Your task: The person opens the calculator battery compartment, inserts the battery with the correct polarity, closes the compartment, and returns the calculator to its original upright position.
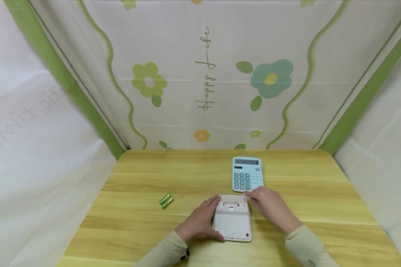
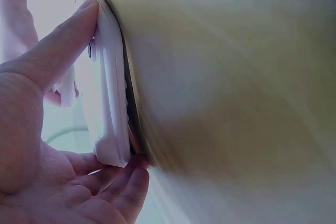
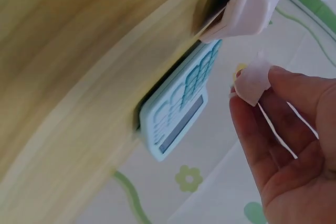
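A pale pink-white calculator point(image 1: 232, 224) lies face down, its back showing an uncovered battery compartment point(image 1: 231, 204) near the far end. My left hand point(image 1: 200, 222) grips it by the left side, thumb at the near edge and fingers at the far corner; in the left wrist view the keys' edge shows beneath the casing point(image 2: 107, 114). Beside its far right corner, my right hand point(image 1: 270, 208) pinches a small pale battery cover point(image 3: 253, 83) between thumb and fingers, apart from the casing.
Two green batteries point(image 1: 166, 201) lie side by side to the left on the wooden table point(image 1: 130, 230). A light blue calculator point(image 1: 247, 174) lies face up just beyond the pale one. Printed fabric point(image 1: 177, 48) hangs behind the table and at both sides.
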A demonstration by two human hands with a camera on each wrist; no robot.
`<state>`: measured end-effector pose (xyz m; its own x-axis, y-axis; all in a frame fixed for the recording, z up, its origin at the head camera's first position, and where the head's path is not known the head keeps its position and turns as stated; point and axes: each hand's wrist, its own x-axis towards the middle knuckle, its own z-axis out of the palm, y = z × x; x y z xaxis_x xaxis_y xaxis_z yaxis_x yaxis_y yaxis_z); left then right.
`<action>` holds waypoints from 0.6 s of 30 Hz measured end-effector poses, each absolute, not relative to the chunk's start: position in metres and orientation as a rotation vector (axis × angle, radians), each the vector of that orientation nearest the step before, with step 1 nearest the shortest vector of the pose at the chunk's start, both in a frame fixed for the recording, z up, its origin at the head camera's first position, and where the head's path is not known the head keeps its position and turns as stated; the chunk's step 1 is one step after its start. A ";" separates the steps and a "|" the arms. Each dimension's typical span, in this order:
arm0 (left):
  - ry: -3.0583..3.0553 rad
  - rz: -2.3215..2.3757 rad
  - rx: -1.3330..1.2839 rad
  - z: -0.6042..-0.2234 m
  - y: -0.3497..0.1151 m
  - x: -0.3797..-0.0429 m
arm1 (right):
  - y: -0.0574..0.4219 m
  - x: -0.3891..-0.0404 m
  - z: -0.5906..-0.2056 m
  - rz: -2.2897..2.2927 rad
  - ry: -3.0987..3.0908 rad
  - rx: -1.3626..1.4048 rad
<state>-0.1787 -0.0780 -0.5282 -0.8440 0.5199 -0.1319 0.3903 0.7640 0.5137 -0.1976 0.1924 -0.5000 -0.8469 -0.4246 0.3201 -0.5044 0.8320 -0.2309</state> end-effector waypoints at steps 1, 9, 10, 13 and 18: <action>2.694 0.698 0.710 -0.529 -0.078 -0.179 | 0.195 -0.197 -0.500 0.451 -2.759 0.703; 2.697 0.692 0.707 -0.529 -0.078 -0.179 | 0.207 -0.195 -0.499 0.515 -2.867 0.576; 2.698 0.690 0.706 -0.529 -0.078 -0.179 | 0.208 -0.195 -0.499 0.518 -2.872 0.563; 2.699 0.694 0.705 -0.529 -0.078 -0.179 | 0.211 -0.195 -0.500 0.506 -2.875 0.533; 2.690 0.696 0.704 -0.529 -0.079 -0.179 | 0.215 -0.196 -0.504 0.513 -2.893 0.484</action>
<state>-0.1792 -0.0785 -0.5293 -0.8439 0.5184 -0.1379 0.3864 0.7658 0.5140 -0.1959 0.2149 -0.5043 -0.9340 -0.2858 0.2144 -0.3420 0.8885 -0.3059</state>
